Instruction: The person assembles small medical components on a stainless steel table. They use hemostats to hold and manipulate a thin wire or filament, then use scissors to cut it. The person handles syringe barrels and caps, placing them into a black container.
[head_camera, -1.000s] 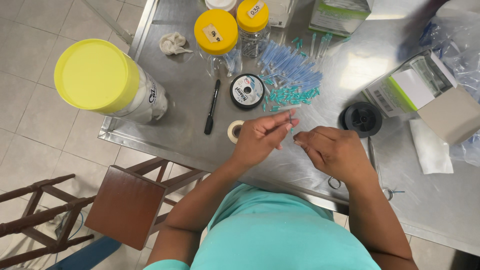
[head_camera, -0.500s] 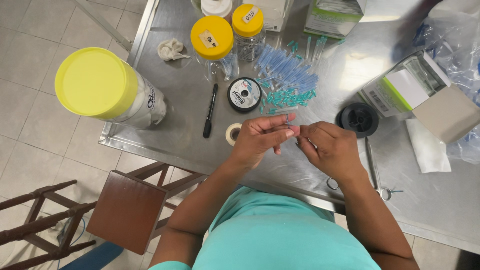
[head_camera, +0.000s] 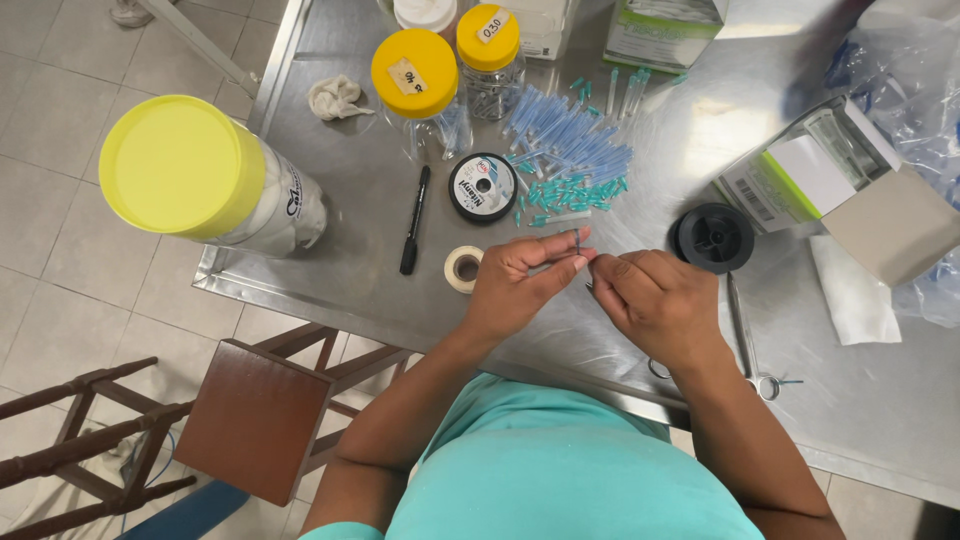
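Both hands meet over the front edge of the metal table (head_camera: 330, 270). The left hand (head_camera: 515, 285) pinches a thin dark needle (head_camera: 578, 243) between thumb and fingers (it is very small). The right hand (head_camera: 660, 300) is curled, fingertips touching it, just beside the roll of tape (head_camera: 463, 268).

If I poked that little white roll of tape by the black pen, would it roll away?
Probably not: the roll of tape lies flat on its side on the metal table, so it would likely slide. It looks small and hollow, so probably light. Stood on its edge, it could roll toward the table's rim near the left hand.
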